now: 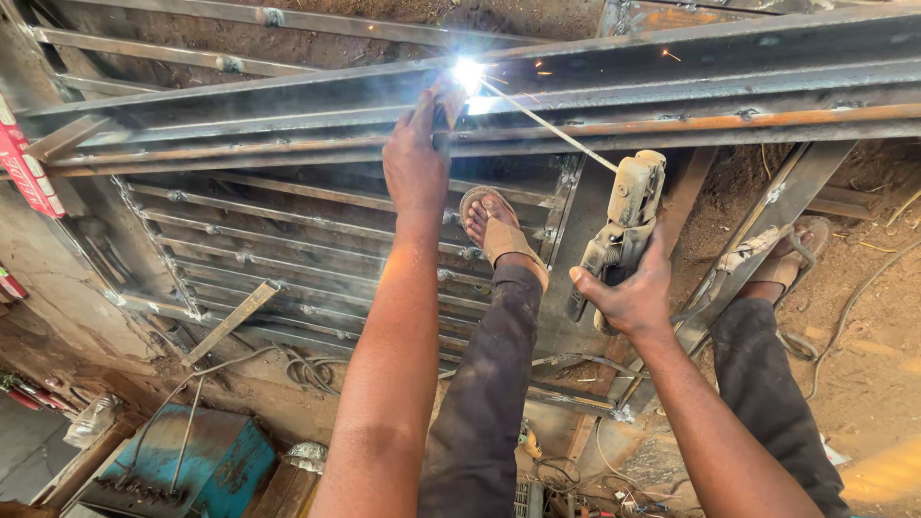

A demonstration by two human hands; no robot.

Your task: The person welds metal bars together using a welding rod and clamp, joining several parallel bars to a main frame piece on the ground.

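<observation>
The right hand (pixel 633 299) grips the electrode holder (pixel 622 230), and its welding rod (pixel 547 125) runs toward 11 o'clock to the bright arc (pixel 468 73) on the steel beam (pixel 672 105). The left hand (pixel 414 158) presses flat near the arc; whether it grasps something, I cannot tell. Sparks may burn these bare fingers or the sandalled foot (pixel 499 230) at 6 o'clock. The slatted gate frame (pixel 288 249) leaves narrow gaps; open ground lies at 3 o'clock.

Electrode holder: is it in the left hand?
No, the right hand grips the electrode holder; the left hand rests on the steel bar.
</observation>
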